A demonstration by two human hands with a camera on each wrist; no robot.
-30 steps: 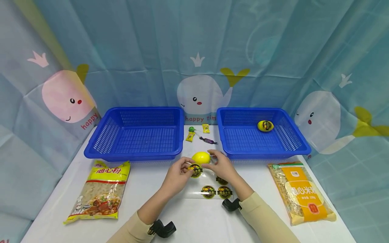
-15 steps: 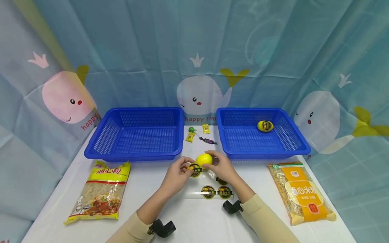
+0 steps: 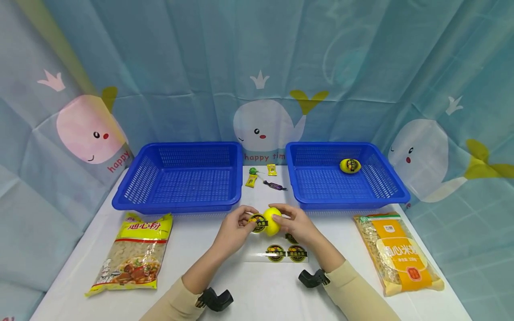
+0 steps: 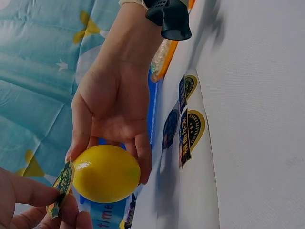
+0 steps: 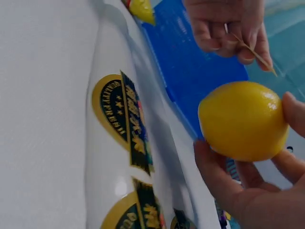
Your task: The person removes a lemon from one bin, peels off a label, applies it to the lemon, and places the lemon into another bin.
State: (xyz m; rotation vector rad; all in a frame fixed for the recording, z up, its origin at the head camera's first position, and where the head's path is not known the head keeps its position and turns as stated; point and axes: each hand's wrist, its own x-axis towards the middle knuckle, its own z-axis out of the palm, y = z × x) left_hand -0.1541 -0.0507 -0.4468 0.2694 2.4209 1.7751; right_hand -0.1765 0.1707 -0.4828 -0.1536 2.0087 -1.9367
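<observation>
In the head view my left hand (image 3: 234, 229) pinches a round black-and-gold sticker (image 3: 259, 223) by its edge, between thumb and fingers. My right hand (image 3: 298, 223) grips a yellow lemon (image 3: 271, 221), its thumb and fingers spread around the fruit. The lemon is held upright just right of the sticker, above the sheet. From the left wrist view, the sticker (image 4: 62, 188) stands nearly edge-on close beside the lemon (image 4: 106, 173). Below both hands lies a glossy sticker sheet (image 3: 257, 255) with several more round stickers (image 3: 296, 253) on it.
Two blue baskets stand at the back, one left (image 3: 180, 207) and one right (image 3: 345, 205); the right one holds a stickered lemon (image 3: 350, 166). Between them lie a lollipop (image 3: 253, 170) and wrapped candies (image 3: 275, 185). Pasta bags flank the hands, left (image 3: 132, 256) and right (image 3: 399, 254).
My right hand has picked the lemon up from behind the sheet, brought it nearer and turned it upright beside the sticker. My left hand stays almost still, pinching the sticker.
</observation>
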